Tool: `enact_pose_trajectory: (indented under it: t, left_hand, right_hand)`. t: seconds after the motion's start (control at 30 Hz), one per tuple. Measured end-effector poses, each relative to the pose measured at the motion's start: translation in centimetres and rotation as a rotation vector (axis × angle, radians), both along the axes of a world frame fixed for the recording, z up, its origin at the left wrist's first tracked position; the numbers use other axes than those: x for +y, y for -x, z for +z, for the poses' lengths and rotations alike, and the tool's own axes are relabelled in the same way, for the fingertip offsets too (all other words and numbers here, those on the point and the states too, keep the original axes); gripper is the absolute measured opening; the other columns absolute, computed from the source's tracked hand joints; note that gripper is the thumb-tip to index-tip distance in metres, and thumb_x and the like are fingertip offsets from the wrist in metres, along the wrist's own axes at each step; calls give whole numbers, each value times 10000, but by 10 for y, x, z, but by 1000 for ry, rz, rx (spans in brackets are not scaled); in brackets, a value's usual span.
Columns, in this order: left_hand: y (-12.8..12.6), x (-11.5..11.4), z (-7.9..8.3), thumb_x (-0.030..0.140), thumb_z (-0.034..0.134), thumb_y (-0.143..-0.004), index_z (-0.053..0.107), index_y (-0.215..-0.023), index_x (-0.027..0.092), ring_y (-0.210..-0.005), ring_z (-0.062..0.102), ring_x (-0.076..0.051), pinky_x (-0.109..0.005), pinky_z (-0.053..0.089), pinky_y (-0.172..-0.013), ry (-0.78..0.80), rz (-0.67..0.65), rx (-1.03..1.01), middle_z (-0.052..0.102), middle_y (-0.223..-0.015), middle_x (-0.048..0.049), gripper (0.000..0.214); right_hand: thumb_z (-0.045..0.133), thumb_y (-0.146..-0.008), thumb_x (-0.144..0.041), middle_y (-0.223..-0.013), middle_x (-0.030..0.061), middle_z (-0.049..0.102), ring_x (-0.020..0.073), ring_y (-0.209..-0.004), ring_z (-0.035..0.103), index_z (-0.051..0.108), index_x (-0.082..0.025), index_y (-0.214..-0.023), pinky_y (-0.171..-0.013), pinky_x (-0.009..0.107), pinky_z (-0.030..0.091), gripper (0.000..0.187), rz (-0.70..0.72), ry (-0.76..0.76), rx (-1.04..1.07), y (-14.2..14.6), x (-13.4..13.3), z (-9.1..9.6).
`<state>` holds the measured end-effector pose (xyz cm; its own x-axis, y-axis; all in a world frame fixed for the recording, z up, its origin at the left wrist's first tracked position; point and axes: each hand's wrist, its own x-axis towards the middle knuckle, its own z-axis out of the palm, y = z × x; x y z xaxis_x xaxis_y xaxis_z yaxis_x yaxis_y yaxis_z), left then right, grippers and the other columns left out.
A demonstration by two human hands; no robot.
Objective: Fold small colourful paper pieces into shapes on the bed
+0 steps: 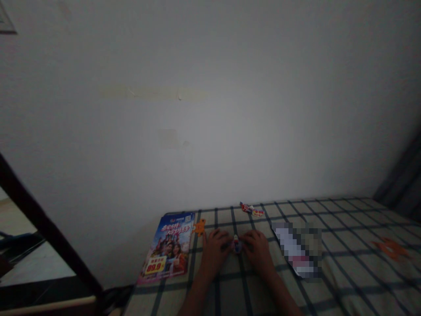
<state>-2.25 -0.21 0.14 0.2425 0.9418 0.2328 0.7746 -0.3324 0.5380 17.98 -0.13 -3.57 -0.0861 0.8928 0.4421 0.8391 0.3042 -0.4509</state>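
A small folded piece of printed paper, white, red and blue, lies between my two hands on the checked cloth. My left hand has its fingers curled round to the paper's left side. From the right side, the bent fingers of my right hand close on the same paper. The fingertips are dark and small, so their exact grip is hard to see. Beyond the hands, close to the wall, lies another folded paper piece with similar print. An orange cut-out shape is just past my left hand.
Colourful printed flyers lie to the left. On the right is a long, pixelated flat item, and farther right an orange shape. The checked cloth meets a pale wall. A dark slanted bar stands at left.
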Motion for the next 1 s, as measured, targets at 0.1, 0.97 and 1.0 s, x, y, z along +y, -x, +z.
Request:
enact_pose_trajectory:
  t: [0.1,0.97,1.0]
  left_hand:
    - [1,0,-1,423,647,-897,743,-1069,416,-1336,450,-289,-655,73,-1178,-11,-11,22,680,-1292,35,197]
    - [-9,3,-9,469,629,-900,737,-1026,403,-1367,420,-306,-670,117,-1168,-84,93,115,601,-1398,52,179]
    - [-9,2,-9,466,629,-902,733,-1046,414,-1363,424,-304,-667,121,-1169,-90,97,112,601,-1398,52,185]
  right_hand:
    - [623,-854,-239,-1060,27,696,242,-1084,564,754,-364,-1016,-968,386,424,243,3,8,-1,1,-1,2]
    - [588,-854,-197,-1124,54,628,257,-1098,533,722,-333,-1053,-973,396,405,275,-44,13,-64,3,-5,1]
    - [587,-853,-198,-1128,54,629,257,-1100,534,718,-336,-1074,-971,395,408,291,-44,9,-60,3,-5,0]
